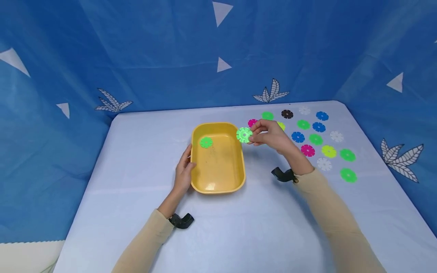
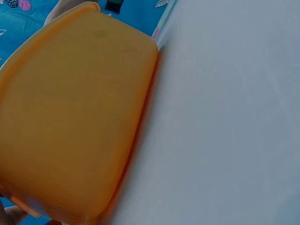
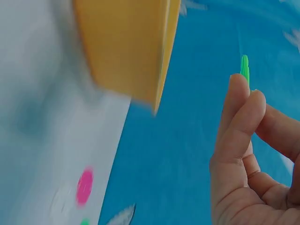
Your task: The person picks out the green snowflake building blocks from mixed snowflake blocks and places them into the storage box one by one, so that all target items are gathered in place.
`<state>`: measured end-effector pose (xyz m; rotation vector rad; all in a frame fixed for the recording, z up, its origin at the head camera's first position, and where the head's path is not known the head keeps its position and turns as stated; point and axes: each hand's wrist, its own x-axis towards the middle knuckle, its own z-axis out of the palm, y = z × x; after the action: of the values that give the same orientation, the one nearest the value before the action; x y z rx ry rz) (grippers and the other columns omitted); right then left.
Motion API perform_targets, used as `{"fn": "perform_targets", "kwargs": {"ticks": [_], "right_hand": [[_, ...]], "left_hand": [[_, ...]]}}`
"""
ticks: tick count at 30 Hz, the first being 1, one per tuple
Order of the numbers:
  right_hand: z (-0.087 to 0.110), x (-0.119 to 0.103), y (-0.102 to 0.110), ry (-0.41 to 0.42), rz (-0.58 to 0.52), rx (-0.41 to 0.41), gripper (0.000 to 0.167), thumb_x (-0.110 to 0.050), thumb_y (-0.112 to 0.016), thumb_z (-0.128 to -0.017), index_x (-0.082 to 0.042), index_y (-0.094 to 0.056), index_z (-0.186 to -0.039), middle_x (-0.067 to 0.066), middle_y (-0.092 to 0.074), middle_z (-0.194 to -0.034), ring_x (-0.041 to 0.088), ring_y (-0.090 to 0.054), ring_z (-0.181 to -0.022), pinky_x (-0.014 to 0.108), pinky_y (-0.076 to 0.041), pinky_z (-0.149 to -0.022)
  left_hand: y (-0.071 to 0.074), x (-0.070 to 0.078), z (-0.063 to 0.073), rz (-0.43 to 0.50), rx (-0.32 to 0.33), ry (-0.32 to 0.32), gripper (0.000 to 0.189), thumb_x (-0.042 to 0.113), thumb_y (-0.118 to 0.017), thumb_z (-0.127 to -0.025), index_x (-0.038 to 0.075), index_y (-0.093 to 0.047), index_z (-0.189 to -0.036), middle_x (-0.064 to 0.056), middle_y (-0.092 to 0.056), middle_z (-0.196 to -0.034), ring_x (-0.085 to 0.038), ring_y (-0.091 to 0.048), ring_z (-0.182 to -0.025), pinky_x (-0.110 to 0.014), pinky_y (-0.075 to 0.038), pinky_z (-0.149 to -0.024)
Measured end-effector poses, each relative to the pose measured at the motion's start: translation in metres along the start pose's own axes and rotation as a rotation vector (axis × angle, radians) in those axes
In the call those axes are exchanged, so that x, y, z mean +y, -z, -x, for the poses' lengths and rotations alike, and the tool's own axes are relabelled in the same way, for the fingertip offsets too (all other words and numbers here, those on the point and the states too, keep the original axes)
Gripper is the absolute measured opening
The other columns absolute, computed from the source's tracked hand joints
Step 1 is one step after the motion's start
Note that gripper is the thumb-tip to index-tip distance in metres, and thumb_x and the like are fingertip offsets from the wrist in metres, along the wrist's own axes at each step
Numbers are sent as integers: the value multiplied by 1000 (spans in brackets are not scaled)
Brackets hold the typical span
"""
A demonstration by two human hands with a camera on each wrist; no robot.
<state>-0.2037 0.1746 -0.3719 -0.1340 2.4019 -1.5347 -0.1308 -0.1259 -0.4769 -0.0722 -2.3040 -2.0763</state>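
Note:
A yellow plastic tray (image 1: 218, 187) stands on the table, and my left hand (image 1: 183, 172) grips its left side, thumb at the rim and fingers along the outer wall. In the left wrist view the wall of the tray (image 2: 79, 108) fills much of the picture. Inside it lies one green notched disc (image 1: 206, 142), toward the back left. My right hand (image 1: 271, 135) pinches another green notched disc (image 1: 244, 135) between thumb and fingertips, raised over the tray's right rim. Edge-on, this disc (image 3: 244, 66) shows above the fingertips in the right wrist view.
Several notched discs lie spread on the white table (image 1: 273, 227) at the right, among them a pink disc (image 1: 308, 150), a blue disc (image 1: 298, 137), a yellow disc (image 1: 329, 151) and a black disc (image 1: 287, 114). A blue patterned cloth (image 1: 177, 57) hangs behind the table.

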Motion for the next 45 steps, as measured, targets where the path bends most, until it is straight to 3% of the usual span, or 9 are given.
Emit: {"fn": "perform_targets", "kwargs": {"ticks": [6, 11, 17, 23, 29, 30, 37, 45], "right_hand": [[-25, -18, -43, -6, -33, -128, 23, 1, -68, -87, 5, -57, -107, 15, -56, -89, 39, -70, -91, 50, -55, -83], [-40, -19, -71, -27, -14, -197, 24, 4, -70, -84, 7, -58, -105, 14, -56, -85, 43, -69, -91, 51, -55, -84], [-50, -15, -95, -24, 78, -257, 20, 4, -68, -85, 7, -59, -102, 14, -63, -79, 37, -72, -81, 44, -58, -76], [-57, -6, -107, -84, 101, -273, 19, 5, -68, -85, 7, -60, -102, 13, -62, -78, 27, -73, -73, 34, -59, -68], [-61, 2, -115, -118, 61, -276, 16, 5, -67, -85, 7, -60, -99, 15, -67, -75, 23, -72, -66, 32, -59, -65], [-62, 3, -116, -124, 56, -277, 16, 5, -67, -85, 7, -60, -99, 15, -68, -75, 21, -72, -64, 32, -58, -64], [-62, 5, -121, -139, 45, -268, 17, 4, -68, -85, 7, -59, -99, 14, -69, -73, 19, -71, -60, 32, -58, -63], [-64, 3, -124, -130, 59, -271, 17, 2, -69, -85, 6, -60, -99, 16, -70, -76, 20, -72, -63, 30, -58, -63]], "left_hand": [[-2, 0, 0, -4, -1, 8, 64, -1, -41, -94, 17, -31, -155, -8, -33, -158, -34, -43, -132, -13, -40, -89], [-3, 0, 0, -11, -2, 14, 64, -1, -41, -94, 16, -30, -155, -9, -32, -158, -35, -43, -131, -13, -40, -89], [-4, 0, -1, -5, 1, 11, 64, -3, -41, -94, 14, -31, -155, -9, -32, -158, -36, -43, -132, -13, -40, -89], [-4, 0, 0, -10, 3, 19, 64, -2, -42, -93, 15, -31, -155, -7, -32, -159, -35, -43, -132, -16, -41, -91], [-4, 0, 1, -39, 5, -1, 65, 0, -41, -92, 17, -32, -155, -9, -35, -157, -35, -47, -130, -30, -44, -95], [-4, 5, 3, -39, 0, 7, 65, 0, -41, -92, 15, -31, -155, -11, -35, -157, -36, -47, -130, -29, -45, -95], [-3, 3, 2, -32, 1, 49, 65, -1, -41, -94, 19, -31, -155, -11, -39, -154, -35, -48, -127, -18, -43, -87], [-2, 38, 11, -45, -15, 65, 64, -3, -40, -93, 7, -28, -155, -20, -38, -151, -41, -46, -127, -40, -45, -96]]}}
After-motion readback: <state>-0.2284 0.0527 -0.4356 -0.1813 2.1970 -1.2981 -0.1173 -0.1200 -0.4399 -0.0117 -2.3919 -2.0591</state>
